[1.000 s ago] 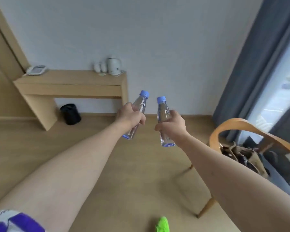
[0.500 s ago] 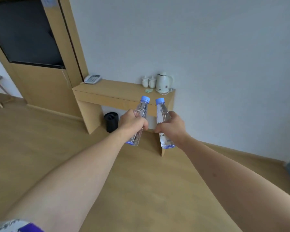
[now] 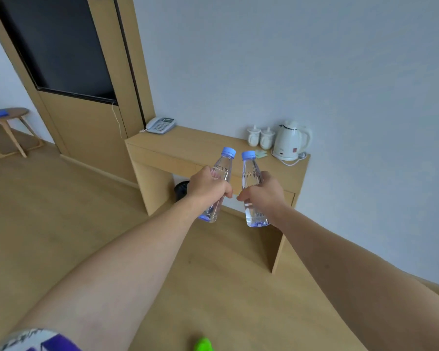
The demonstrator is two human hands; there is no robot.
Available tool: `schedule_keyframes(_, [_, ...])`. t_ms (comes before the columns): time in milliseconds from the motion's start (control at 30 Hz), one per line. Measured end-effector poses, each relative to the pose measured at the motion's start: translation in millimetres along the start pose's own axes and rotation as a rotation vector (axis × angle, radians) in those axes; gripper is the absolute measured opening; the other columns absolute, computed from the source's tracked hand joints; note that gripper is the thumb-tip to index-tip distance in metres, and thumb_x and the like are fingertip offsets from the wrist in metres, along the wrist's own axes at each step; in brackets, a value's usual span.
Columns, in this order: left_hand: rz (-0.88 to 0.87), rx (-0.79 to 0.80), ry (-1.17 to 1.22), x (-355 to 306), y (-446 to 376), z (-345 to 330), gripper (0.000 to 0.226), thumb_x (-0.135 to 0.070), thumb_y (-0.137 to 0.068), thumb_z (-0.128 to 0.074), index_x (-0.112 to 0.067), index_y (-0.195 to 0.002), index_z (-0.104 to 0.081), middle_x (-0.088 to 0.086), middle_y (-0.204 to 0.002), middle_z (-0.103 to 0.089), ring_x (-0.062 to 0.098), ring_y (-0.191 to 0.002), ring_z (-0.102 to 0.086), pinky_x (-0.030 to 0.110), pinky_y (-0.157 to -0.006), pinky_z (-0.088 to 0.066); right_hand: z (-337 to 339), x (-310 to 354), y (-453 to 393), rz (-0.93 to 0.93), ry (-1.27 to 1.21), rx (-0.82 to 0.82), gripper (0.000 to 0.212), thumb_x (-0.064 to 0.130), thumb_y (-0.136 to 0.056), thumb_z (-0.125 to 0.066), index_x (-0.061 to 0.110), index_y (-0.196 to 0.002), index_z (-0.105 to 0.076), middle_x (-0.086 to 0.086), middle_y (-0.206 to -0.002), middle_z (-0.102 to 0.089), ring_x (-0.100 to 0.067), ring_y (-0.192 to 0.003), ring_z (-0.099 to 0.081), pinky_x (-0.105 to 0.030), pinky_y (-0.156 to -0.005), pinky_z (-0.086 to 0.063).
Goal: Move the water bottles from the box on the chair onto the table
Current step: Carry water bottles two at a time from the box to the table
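Note:
I hold two clear water bottles with blue caps out in front of me, side by side in the air. My left hand (image 3: 206, 186) grips the left bottle (image 3: 223, 166) around its middle; it leans slightly right. My right hand (image 3: 265, 193) grips the right bottle (image 3: 250, 173), which stands nearly upright. Both bottles hang in front of the wooden wall table (image 3: 188, 145). The chair and the box are out of view.
On the wooden table stand a grey phone (image 3: 160, 124), two white cups (image 3: 261, 137) and a white kettle (image 3: 290, 140). A black bin (image 3: 181, 189) sits under it. A dark TV panel (image 3: 58, 44) is at the left, a small round side table (image 3: 7, 117) at the far left.
The view has swung left and closer to the wooden table; the chair with the box has left the frame. Both hands still hold their bottles in the same pose.

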State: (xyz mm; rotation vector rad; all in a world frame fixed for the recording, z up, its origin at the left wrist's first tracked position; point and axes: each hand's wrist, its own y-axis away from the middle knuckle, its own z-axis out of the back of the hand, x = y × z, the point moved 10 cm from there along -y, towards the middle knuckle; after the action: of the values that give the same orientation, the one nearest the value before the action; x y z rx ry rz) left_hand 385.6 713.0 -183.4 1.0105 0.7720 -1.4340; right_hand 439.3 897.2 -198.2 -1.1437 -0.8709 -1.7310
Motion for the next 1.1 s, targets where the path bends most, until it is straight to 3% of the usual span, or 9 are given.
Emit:
schedule_keyframes(133, [0.000, 0.028, 0.005, -12, -107, 18, 0.053, -0.025, -0.041, -0.078, -0.027, -0.091, -0.060, -0.005, -0.086, -0.070, 0.017, -0.075, -0.069, 0.031, -0.058, -0.055, -30, 28, -93, -0.024, -0.019, -0.003, 0.055, 0.014, -0.051, -0.080, 0.023, -0.099, -0.054, -0.006, -0.077, -0.072, -0.023, -0.069, -0.074, -0.053, -0.073, -0.062])
schedule_keyframes(267, [-0.035, 0.050, 0.003, -39, -207, 39, 0.052, -0.023, -0.042, -0.078, -0.027, -0.091, -0.060, -0.005, -0.086, -0.071, 0.013, -0.069, -0.070, 0.022, -0.045, -0.050, -48, 60, -180, -0.013, -0.021, -0.038, 0.055, 0.015, -0.050, -0.080, 0.028, -0.096, -0.054, -0.006, -0.076, -0.073, -0.027, -0.074, -0.074, -0.055, -0.074, -0.061])
schedule_keyframes(367, [-0.024, 0.058, 0.034, -47, -270, 45, 0.052, -0.021, -0.042, -0.079, -0.026, -0.090, -0.061, -0.003, -0.087, -0.071, 0.014, -0.065, -0.071, 0.027, -0.049, -0.056, -61, 68, -235, -0.034, -0.028, -0.054, 0.061, 0.015, -0.049, -0.081, 0.025, -0.103, -0.057, -0.006, -0.076, -0.073, -0.028, -0.073, -0.074, -0.055, -0.073, -0.061])
schedule_keyframes(567, [0.029, 0.107, 0.030, -18, -384, 29, 0.053, -0.018, -0.046, -0.082, -0.024, -0.094, -0.060, 0.002, -0.093, -0.070, 0.019, -0.075, -0.071, 0.036, -0.054, -0.062, -97, 57, -347, -0.091, -0.010, -0.046, 0.070, 0.015, -0.047, -0.080, 0.021, -0.112, -0.055, -0.007, -0.080, -0.073, -0.028, -0.075, -0.074, -0.055, -0.074, -0.061])
schedule_keyframes(733, [0.038, 0.091, 0.013, 12, -494, 12, 0.054, -0.042, -0.060, -0.087, -0.025, -0.100, -0.055, 0.001, -0.092, -0.071, 0.016, -0.074, -0.072, 0.041, -0.068, -0.064, -122, 38, -457, -0.106, -0.027, -0.067, 0.068, 0.019, -0.045, -0.078, 0.025, -0.107, -0.052, -0.006, -0.086, -0.072, -0.026, -0.081, -0.073, -0.051, -0.080, -0.060])
schedule_keyframes(833, [0.075, 0.091, 0.020, 19, -556, 3, 0.055, -0.052, -0.063, -0.086, -0.023, -0.100, -0.056, 0.001, -0.090, -0.073, 0.013, -0.063, -0.072, 0.034, -0.056, -0.062, -134, 31, -524, -0.150, -0.064, -0.041, 0.058, 0.016, -0.049, -0.078, 0.030, -0.098, -0.049, -0.005, -0.086, -0.072, -0.024, -0.081, -0.073, -0.050, -0.082, -0.060])
schedule_keyframes(1000, [0.089, 0.100, 0.003, 2, -658, -8, 0.050, -0.055, -0.066, -0.080, -0.024, -0.097, -0.057, 0.003, -0.090, -0.074, 0.017, -0.063, -0.071, 0.043, -0.063, -0.064, -142, 45, -626, -0.154, -0.095, -0.048, 0.053, 0.014, -0.063, -0.078, 0.025, -0.104, -0.047, -0.006, -0.097, -0.069, -0.018, -0.075, -0.073, -0.035, -0.067, -0.057])
schedule_keyframes(1100, [0.101, 0.143, -0.012, -2, -708, -25, 0.048, -0.052, -0.066, -0.080, -0.022, -0.095, -0.057, 0.004, -0.093, -0.074, 0.018, -0.068, -0.071, 0.048, -0.070, -0.064, -147, 45, -672, -0.160, -0.116, -0.059, 0.053, 0.019, -0.071, -0.079, 0.021, -0.113, -0.047, -0.004, -0.096, -0.069, -0.014, -0.073, -0.073, -0.033, -0.065, -0.055])
